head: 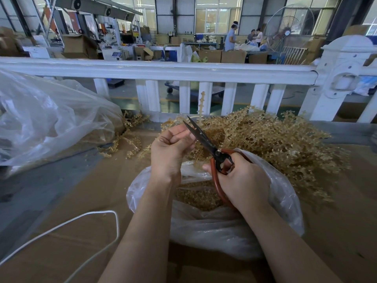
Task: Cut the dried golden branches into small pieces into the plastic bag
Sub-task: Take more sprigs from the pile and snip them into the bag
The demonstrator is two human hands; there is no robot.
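Over the open plastic bag, your left hand pinches a branch while your right hand grips the scissors, whose blades sit close enough to nick your fingertips.

A factory or warehouse hall: across the top of the frame run tall windows, steel beams and machinery. Stacked cardboard boxes crowd the upper left, an industrial pedestal fan stands upper right, and workers sort goods at a far table.
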